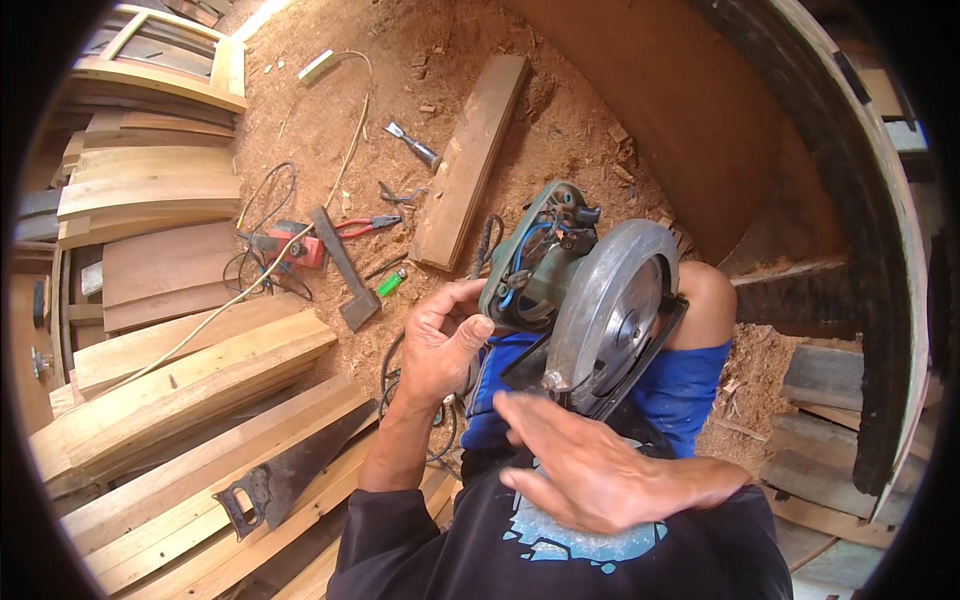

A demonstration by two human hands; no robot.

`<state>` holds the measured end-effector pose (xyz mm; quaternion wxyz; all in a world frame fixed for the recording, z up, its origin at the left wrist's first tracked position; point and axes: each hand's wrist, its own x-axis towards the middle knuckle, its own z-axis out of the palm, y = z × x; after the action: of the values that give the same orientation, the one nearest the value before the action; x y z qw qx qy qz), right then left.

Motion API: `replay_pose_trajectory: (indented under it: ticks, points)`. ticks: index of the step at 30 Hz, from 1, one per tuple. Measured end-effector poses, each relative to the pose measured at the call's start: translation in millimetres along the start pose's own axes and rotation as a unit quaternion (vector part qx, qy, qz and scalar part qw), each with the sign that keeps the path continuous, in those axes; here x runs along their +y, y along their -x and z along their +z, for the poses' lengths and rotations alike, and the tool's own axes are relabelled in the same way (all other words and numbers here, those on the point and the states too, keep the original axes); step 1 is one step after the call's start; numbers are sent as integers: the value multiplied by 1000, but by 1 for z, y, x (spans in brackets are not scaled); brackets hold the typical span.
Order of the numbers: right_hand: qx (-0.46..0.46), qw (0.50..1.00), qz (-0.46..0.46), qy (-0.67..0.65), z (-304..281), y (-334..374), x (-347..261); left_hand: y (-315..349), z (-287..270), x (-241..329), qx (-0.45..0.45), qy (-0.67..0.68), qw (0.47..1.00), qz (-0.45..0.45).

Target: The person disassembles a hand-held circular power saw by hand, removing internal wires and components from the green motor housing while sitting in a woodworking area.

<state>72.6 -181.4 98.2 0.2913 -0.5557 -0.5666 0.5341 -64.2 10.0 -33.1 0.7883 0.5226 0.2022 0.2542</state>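
A circular saw point(612, 315) rests across my lap, its round grey blade guard facing right. Its green handle housing point(500, 272) is opened up, and blue wires point(527, 258) show inside. My left hand point(450, 340) grips the housing at its near left end, thumb on the near side and fingers partly hidden behind it. Close to the near edge of the blade guard, my right hand point(585, 465) hovers over my shirt with fingers stretched and nothing in them. It is slightly blurred.
On the sawdust-covered ground lie a hammer-like tool point(342, 268), red-handled pliers point(368, 226), a green lighter point(392, 283), a chisel point(413, 146), a red power tool point(290, 246) and a plank point(470, 165). A handsaw point(285, 480) lies on stacked boards point(200, 395) at left.
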Motion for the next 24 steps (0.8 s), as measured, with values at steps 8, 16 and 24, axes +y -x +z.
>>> replay_pose_trajectory:
  ticks: [8,16,24]
  points:
    - [160,978,-70,112,31,-9,1,5,-7,24,-14,-104,994,25]
    - [181,976,-58,108,30,4,13,-34,-9,81,-193,-466,829,242]
    - [230,968,-54,86,49,-18,8,-68,-18,88,-324,-475,778,253]
